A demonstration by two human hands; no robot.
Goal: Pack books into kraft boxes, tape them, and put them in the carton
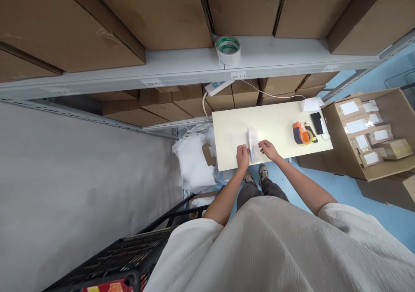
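Observation:
A long thin white and blue item [250,144] in what looks like a clear plastic wrap stands out over the pale yellow table [227,130]. At its left side my left hand [243,156] is closed, with the fingers pressed against the item's lower part. On the other side my right hand [267,149] has its fingers drawn together at the wrap's right edge. What exactly the right fingers pinch is too small to make out.
An orange tape dispenser [301,134], a cutter [311,132] and a black phone [317,123] lie on the table's right. Beyond is a carton [389,166] of small boxes. White packing bags [196,160] lie left. A shelf with a tape roll [228,50] runs in front.

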